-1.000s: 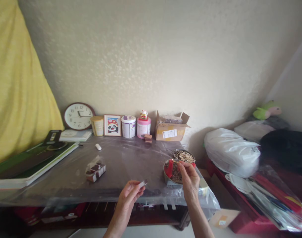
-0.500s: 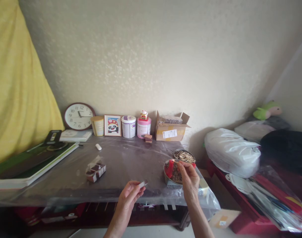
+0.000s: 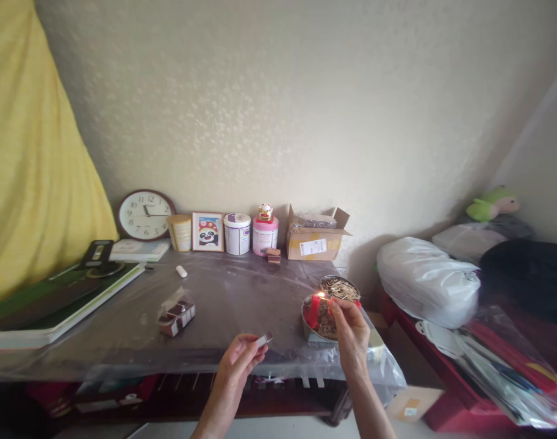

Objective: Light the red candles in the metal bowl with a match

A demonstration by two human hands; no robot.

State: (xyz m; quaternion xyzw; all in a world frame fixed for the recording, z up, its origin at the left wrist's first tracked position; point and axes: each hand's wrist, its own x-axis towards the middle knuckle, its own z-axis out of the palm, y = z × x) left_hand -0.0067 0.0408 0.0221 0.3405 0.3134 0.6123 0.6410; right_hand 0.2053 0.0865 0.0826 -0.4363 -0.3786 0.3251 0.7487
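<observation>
In my left hand (image 3: pixel 236 364), fingers closed, is a small matchbox (image 3: pixel 264 339) above the front of the table. My right hand (image 3: pixel 354 332) pinches a thin matchstick (image 3: pixel 326 298), with a bright flame (image 3: pixel 321 295) at its tip. The flame is at the top of a red candle (image 3: pixel 312 314) standing in a round tin (image 3: pixel 312 335) of brown, grainy stuff. Whether the candle's wick burns cannot be made out. More red shows behind my right fingers, partly hidden. Just behind, a second round tin (image 3: pixel 323 283) holds many loose matchsticks (image 3: pixel 340 289).
Wrapped matchboxes (image 3: pixel 176 314) lie on the plastic-covered table (image 3: pixel 241 299). Along the wall stand a clock (image 3: pixel 146 214), a panda picture (image 3: pixel 208 231), canisters (image 3: pixel 237 234) and an open carton (image 3: pixel 315 244). White bags (image 3: pixel 427 280) are piled to the right.
The flame at the matchstick's tip has grown from a faint glow to a bright orange light. My right hand has shifted very slightly; my left hand stays in place.
</observation>
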